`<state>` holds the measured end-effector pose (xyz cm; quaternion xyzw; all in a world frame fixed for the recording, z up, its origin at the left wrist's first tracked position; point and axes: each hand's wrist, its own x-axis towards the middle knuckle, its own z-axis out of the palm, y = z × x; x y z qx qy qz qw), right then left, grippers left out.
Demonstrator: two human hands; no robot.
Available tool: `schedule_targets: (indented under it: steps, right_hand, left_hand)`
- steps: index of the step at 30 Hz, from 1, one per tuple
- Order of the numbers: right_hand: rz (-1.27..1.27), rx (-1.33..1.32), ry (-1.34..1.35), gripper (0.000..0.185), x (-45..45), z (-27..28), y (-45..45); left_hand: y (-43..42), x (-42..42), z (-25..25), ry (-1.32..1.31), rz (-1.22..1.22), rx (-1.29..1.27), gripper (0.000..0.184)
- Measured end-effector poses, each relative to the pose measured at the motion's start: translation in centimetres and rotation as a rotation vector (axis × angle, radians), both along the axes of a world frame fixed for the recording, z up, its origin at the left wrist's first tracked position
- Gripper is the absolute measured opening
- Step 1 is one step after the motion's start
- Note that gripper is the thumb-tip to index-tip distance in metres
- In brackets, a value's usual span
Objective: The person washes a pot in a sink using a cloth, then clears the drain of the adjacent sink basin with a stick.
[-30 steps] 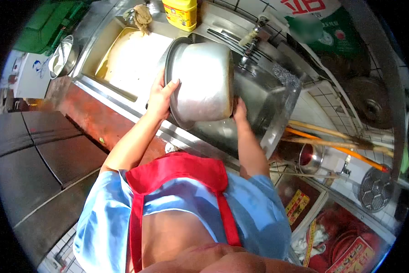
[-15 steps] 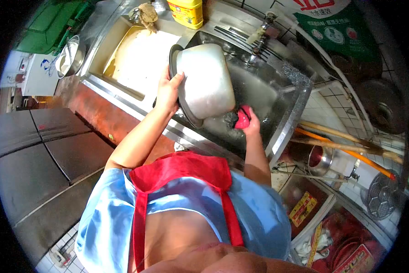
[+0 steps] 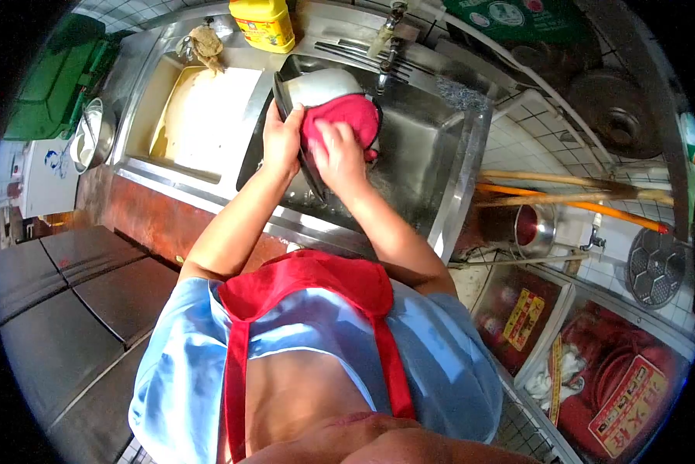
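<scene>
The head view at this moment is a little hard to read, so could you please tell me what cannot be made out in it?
Head view:
- Inside of the metal pot: hidden, as its opening is turned away from the camera.
- Part of the pot's outer wall: covered by the red cloth and the right hand.
- Top of the yellow jug: cut off by the upper picture edge.
- Fine print on the jug's label: too small to read.

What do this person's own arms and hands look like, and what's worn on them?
The left hand and right hand are ungloved, and both forearms are bare, with no watch or bracelet showing. Short, loose, light-blue fabric sleeves cover the upper arms. A red fabric apron goes over the top.
</scene>
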<state>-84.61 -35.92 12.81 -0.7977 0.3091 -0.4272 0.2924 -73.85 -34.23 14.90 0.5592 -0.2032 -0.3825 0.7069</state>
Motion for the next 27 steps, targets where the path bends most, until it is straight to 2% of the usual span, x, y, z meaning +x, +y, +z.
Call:
schedule_targets:
  steps: [2, 5, 6, 9, 12, 14, 16, 17, 18, 19, 21, 22, 23, 24, 25, 26, 27]
  right_hand:
    - [0.042, 0.021, 0.117, 0.026, -2.2, -1.2, 1.7]
    - [-0.018, 0.033, 0.343, 0.028, -5.8, -4.2, 2.5]
    - [-0.018, -0.032, 0.290, 0.026, -6.8, -5.7, 2.4]
    - [-0.052, 0.035, 0.473, 0.022, -8.8, -9.4, 2.0]
    - [-0.025, 0.100, 0.410, 0.017, -10.2, -11.9, 1.4]
    - [-0.010, 0.297, 0.423, 0.019, -11.1, -14.1, 1.1]
    - [-0.010, 0.261, 0.590, 0.020, -13.7, -20.1, 0.4]
    - [-0.136, 0.569, 0.565, 0.024, -14.4, -21.1, 0.2]
    - [-0.180, 0.320, 0.838, 0.028, -15.4, -21.5, 0.5]
    - [-0.194, 0.328, 1.001, 0.033, -16.0, -21.9, 0.7]
    - [-0.155, 0.428, 1.093, 0.032, -16.2, -24.5, 0.8]
    - [-0.136, 0.474, 1.142, 0.032, -16.6, -27.6, 0.8]
    - [-0.156, 0.142, 1.110, 0.029, -18.0, -43.6, 0.3]
    - [0.059, 0.618, 0.830, 0.028, -17.0, -38.2, -0.2]
    - [0.125, 1.308, 0.281, 0.027, -16.0, -32.3, -0.7]
    - [0.042, 1.752, 0.021, 0.026, -14.5, -24.6, -1.2]
    - [0.163, 1.775, -0.284, 0.026, -13.9, -20.8, -1.3]
  left_hand:
    - [-0.1, 0.5, -0.4, -0.061, 0.009, 0.026, 0.026]
    - [0.2, 0.8, 0.5, 0.102, -0.031, 0.051, 0.028]
    - [0.3, 0.8, 0.7, 0.167, -0.034, 0.054, 0.029]
    - [0.5, 1.0, 1.1, 0.207, -0.019, 0.103, 0.028]
    - [0.6, 1.4, 1.7, 0.221, -0.050, 0.095, 0.026]
    - [1.0, 1.7, 2.2, 0.240, -0.075, 0.100, 0.026]
    - [1.4, 1.8, 3.1, 0.274, -0.082, 0.117, 0.025]
    - [1.7, 1.8, 3.1, 0.273, -0.076, 0.120, 0.026]
    - [1.9, 1.9, 3.2, 0.266, -0.062, 0.110, 0.027]
    - [2.1, 1.9, 3.4, 0.261, -0.049, 0.103, 0.027]
    - [2.8, 1.8, 3.7, 0.255, -0.044, 0.097, 0.028]
    - [2.9, 1.8, 3.7, 0.247, -0.043, 0.099, 0.028]
    - [3.1, 1.9, 3.8, 0.239, -0.042, 0.098, 0.029]
    - [3.1, 2.0, 3.9, 0.229, -0.042, 0.094, 0.029]
    - [3.1, 2.1, 3.7, 0.219, -0.030, 0.087, 0.029]
    - [3.1, 2.2, 3.2, 0.210, -0.022, 0.081, 0.029]
    - [3.1, 2.3, 2.8, 0.204, -0.017, 0.073, 0.030]
